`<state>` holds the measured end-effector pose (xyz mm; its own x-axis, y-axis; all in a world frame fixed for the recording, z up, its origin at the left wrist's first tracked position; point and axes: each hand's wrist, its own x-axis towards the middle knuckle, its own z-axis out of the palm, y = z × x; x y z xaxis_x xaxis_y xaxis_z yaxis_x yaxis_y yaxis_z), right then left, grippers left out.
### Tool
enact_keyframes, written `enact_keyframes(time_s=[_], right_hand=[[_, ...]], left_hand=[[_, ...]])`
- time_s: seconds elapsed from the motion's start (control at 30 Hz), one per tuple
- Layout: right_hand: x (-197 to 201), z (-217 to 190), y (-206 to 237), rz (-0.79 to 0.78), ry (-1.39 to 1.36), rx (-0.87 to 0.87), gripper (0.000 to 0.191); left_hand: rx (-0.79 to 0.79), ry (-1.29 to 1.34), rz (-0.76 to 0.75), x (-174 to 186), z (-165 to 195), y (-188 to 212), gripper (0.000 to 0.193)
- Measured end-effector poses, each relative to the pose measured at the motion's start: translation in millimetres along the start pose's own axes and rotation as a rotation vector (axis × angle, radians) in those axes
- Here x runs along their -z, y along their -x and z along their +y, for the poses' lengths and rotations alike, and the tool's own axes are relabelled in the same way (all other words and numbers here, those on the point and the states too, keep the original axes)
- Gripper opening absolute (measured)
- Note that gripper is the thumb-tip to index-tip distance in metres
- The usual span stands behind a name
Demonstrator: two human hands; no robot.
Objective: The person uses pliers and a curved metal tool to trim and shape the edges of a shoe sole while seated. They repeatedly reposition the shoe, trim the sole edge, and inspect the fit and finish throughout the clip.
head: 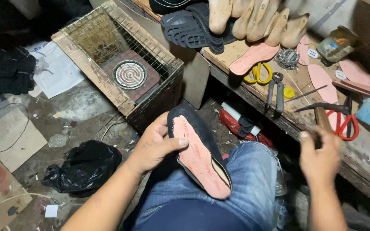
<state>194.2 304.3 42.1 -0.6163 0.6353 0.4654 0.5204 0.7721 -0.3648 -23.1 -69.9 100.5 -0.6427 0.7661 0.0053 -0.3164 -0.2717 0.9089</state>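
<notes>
— Big things first?

— Long wooden workbench along the right, strewn with tools. Wire-topped wooden crate up left, with a round heating coil inside. Black bag on the floor beside it.

— And the work itself?

— Resting across the jeans-clad knee: a dark shoe upper, sole side up, pink insole showing. Pinned there by the left hand, thumb pressed flat over the insole near the upper end, fingers wrapped underneath.

— Step in hand, at a guess?

— Looks like steadying the piece on the knee while reaching for a tool.

— Right hand?

— Raised at the bench edge, back to the camera, blurred. Right at the wooden handle of the hammer, near the red scissors. Closed on it or only touching: cannot tell.

— Needed for any next move?

— Probably a sure grip on that handle, clear of the scissors, and the left thumb kept off wherever the tool meets the insole.

— Smaller bits?

— Pincers and yellow scissors farther along the bench, untouched.
</notes>
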Motion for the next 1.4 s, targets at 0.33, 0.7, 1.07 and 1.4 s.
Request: enact_keyframes(time_s=[0.33, 0.7, 1.07, 1.4], right_hand=[[-3.8, -97.1, 111.3, -0.770, -1.755, -0.691, 0.043], [40.7, -165.7, 104.4, -0.564, -0.732, 0.192, 0.047], [13.2, -118.6, 93.0, -0.690, -1.644, -0.652, 0.103], [-25.2, -113.7, 18.0, -0.558, -1.832, -0.461, 0.068]], left_hand=[[0.050, 0.326, 0.037, -38.7, -38.6, -14.4, 0.054], [0.319, 0.497, 0.023, -16.0, -81.6, 6.6, 0.050], [0.284, 0.913, 0.000, -29.1, -47.8, 6.6, 0.079], [0.418, 0.575, -0.323, -38.7, -82.8, -26.8, 0.048]])
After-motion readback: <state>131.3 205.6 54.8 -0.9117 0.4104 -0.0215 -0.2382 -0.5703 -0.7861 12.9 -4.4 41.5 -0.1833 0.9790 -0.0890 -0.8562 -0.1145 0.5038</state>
